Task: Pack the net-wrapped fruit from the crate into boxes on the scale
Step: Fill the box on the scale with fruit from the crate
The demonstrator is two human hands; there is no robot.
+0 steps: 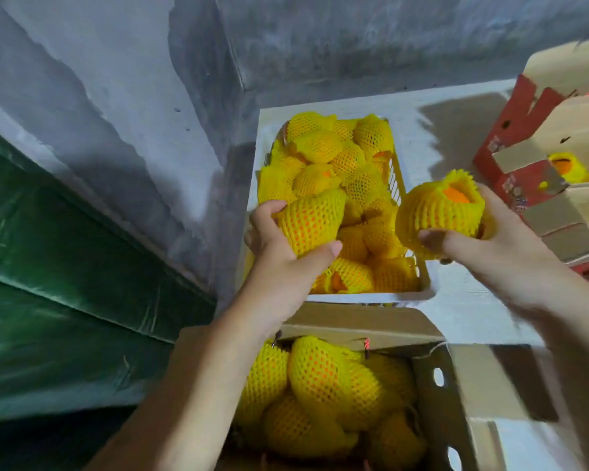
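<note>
Currently left hand [279, 243] and right hand [483, 239] each grip one netted fruit over the crate [397, 185]; near box [432, 379] looks almost full. Risk: added fruit rolls off the pile.

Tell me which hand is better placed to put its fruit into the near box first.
Probably the left hand: its fruit hangs nearer the box, while the right hand holds its fruit off toward the side.

A fruit packing room: rough grey concrete walls [123, 96], printed red cardboard cartons [538, 158] stacked at two o'clock.
</note>
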